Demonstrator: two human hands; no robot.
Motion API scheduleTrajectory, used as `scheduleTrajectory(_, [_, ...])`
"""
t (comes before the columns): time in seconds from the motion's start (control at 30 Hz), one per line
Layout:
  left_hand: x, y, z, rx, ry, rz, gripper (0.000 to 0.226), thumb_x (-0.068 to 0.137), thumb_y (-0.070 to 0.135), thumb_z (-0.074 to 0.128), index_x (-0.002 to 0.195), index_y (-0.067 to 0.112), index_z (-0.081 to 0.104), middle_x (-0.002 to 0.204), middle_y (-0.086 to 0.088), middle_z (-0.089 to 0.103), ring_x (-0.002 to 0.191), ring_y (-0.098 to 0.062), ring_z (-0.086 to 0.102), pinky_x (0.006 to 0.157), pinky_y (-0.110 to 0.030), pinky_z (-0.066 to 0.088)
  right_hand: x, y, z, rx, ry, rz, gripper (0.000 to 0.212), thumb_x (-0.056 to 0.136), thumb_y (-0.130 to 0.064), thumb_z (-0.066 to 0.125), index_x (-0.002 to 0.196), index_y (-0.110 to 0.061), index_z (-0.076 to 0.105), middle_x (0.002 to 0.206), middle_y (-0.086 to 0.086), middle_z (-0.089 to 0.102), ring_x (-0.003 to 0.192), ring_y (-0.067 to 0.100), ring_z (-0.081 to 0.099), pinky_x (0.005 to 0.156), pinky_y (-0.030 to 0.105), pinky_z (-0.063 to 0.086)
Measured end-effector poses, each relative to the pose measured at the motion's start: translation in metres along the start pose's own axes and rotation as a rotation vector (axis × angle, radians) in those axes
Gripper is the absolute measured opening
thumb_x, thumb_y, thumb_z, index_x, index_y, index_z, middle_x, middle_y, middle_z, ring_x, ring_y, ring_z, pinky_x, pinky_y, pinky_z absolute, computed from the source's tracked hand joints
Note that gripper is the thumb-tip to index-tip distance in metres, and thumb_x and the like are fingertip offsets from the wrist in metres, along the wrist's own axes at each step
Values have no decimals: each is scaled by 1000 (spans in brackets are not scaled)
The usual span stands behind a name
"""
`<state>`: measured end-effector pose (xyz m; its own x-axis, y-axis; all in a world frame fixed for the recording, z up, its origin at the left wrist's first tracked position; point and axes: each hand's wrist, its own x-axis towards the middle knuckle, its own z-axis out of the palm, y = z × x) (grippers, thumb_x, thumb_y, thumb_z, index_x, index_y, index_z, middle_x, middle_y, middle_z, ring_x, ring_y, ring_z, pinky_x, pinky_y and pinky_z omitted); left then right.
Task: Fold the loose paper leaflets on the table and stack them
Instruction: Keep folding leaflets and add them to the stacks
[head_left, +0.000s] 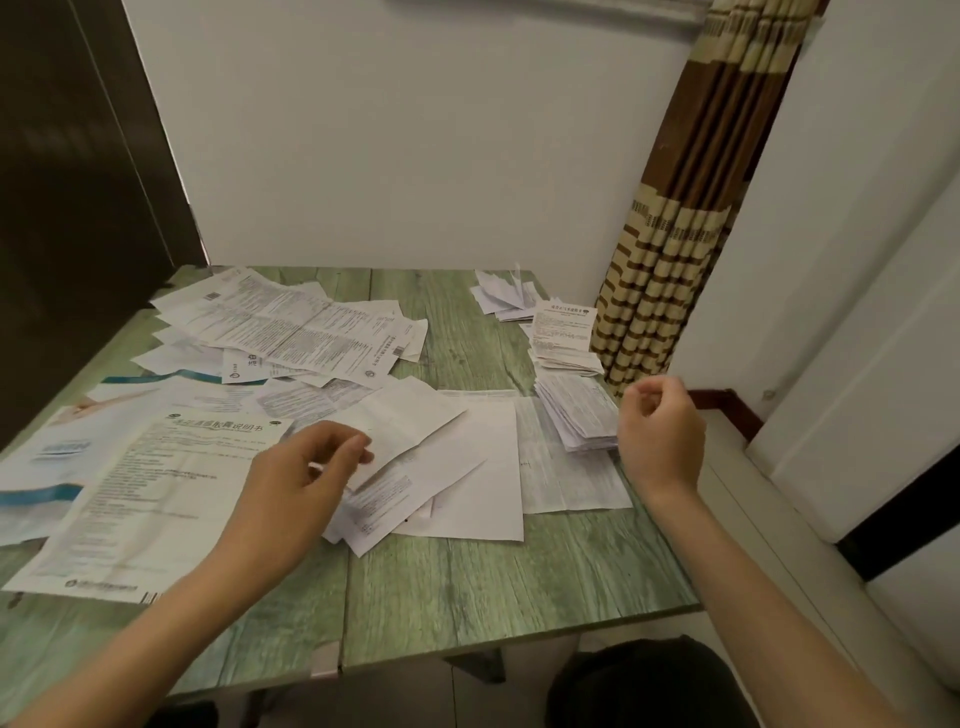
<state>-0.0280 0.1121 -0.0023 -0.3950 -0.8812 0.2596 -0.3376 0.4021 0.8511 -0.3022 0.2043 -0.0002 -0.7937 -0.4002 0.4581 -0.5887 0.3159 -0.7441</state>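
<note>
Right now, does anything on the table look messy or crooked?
Yes. The folded stack near the right edge of the table leans and fans out sideways instead of sitting square. The loose leaflets on the left lie in a criss-cross, overlapping heap. Nothing looks torn or spilled.
</note>
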Motion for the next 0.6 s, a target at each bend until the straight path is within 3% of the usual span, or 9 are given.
scheduleTrajectory(0.03, [1, -1, 3, 68, 6, 43, 8, 91, 20, 57, 92, 21, 65, 89, 12, 68, 83, -6, 60, 74, -25, 45, -7, -9, 0, 19, -43, -64, 5, 93, -13, 51, 89, -13, 55, 80, 4, 59, 69, 16, 52, 54, 22, 37])
scheduleTrajectory(0.13, [4, -13, 7, 254, 7, 91, 25, 90, 18, 59, 116, 18, 60, 109, 9, 60, 95, -7, 52, 83, -21, 36, -41, -40, 19, 31, -371, -292, 6, 91, -14, 55, 97, -14, 57, 81, -4, 56, 69, 6, 49, 60, 18, 38])
scheduleTrajectory(0.2, [4, -18, 8, 302, 10, 96, 31, 91, 17, 59, 122, 17, 57, 114, 6, 58, 98, -6, 47, 83, -19, 31, -62, -53, 34, -2, -623, -441, 21, 91, -16, 55, 112, -14, 56, 99, -4, 58, 89, 9, 51, 79, 20, 40])
scheduleTrajectory(0.27, [3, -21, 5, 329, 5, 100, 34, 91, 18, 58, 124, 18, 55, 114, 6, 57, 96, -4, 44, 80, -16, 29, -73, -63, 49, -36, -785, -546, 32, 91, -13, 53, 123, -12, 55, 126, 2, 53, 118, 15, 44, 101, 20, 28])
scheduleTrajectory(0.33, [2, -24, 0, 348, -3, 96, 34, 92, 19, 57, 126, 20, 53, 113, 8, 54, 91, -4, 44, 74, -14, 29, -75, -69, 60, -76, -869, -602, 37, 90, -10, 51, 126, -14, 54, 145, 3, 40, 135, 16, 30, 108, 17, 14])
scheduleTrajectory(0.43, [2, -32, -7, 368, -57, 72, 32, 93, 23, 54, 125, 22, 53, 107, 8, 56, 84, -2, 48, 70, -11, 33, -73, -67, 70, -139, -953, -646, 36, 87, -8, 50, 121, -16, 57, 155, 2, 24, 143, 14, 15, 108, 14, 5])
scheduleTrajectory(0.53, [-1, -40, -9, 419, -127, 84, 30, 93, 23, 54, 123, 18, 56, 115, 3, 60, 104, -12, 53, 82, -15, 33, -74, -64, 71, -148, -966, -634, 33, 87, -10, 49, 118, -15, 61, 155, 4, 28, 140, 18, 28, 110, 19, 16])
scheduleTrajectory(0.6, [-3, -42, -8, 442, -124, 117, 28, 92, 19, 56, 120, 14, 58, 114, 1, 62, 107, -15, 54, 83, -15, 30, -76, -62, 72, -174, -959, -669, 42, 87, -17, 43, 125, -13, 58, 153, 6, 31, 137, 21, 35, 110, 23, 21])
